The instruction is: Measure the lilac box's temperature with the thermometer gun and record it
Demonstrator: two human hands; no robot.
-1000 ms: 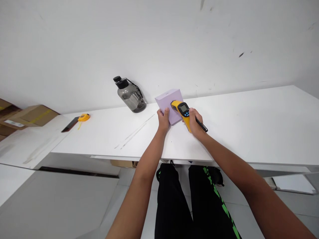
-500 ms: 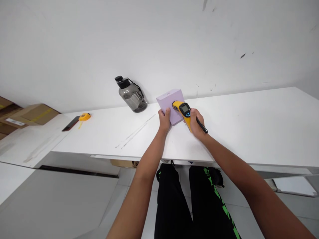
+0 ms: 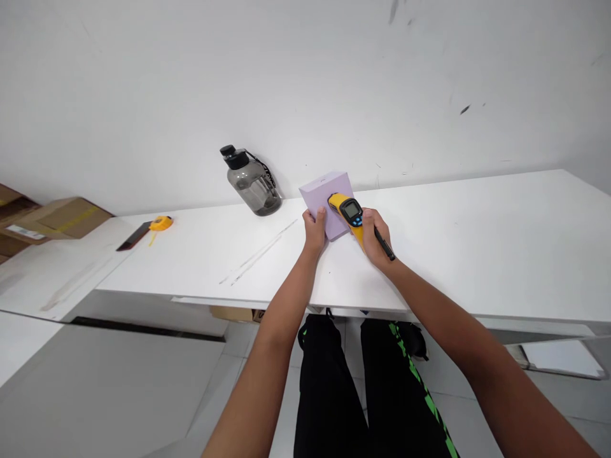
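Observation:
My left hand (image 3: 315,229) grips a pale purple box (image 3: 319,196) by its lower left side, thumb on the front face. The box is tilted above the white table. In my right hand (image 3: 376,236) is a yellow and black infrared thermometer (image 3: 352,211), its nose over the front of the box; whether the two touch I cannot tell. A black pen (image 3: 384,244) also sticks out of my right hand, under the thumb side. The thermometer's small grey screen faces up toward me. Part of its handle is hidden by my fingers.
A grey transparent water bottle (image 3: 255,187) with a black cap stands against the wall. Farther left on the white table (image 3: 477,254) lie a yellow tape measure (image 3: 161,223) and a dark flat object (image 3: 134,236). Cardboard boxes (image 3: 67,218) are at the far left.
My right hand has shifted the thermometer slightly left across the face of the box. My left hand and the box stay nearly in place.

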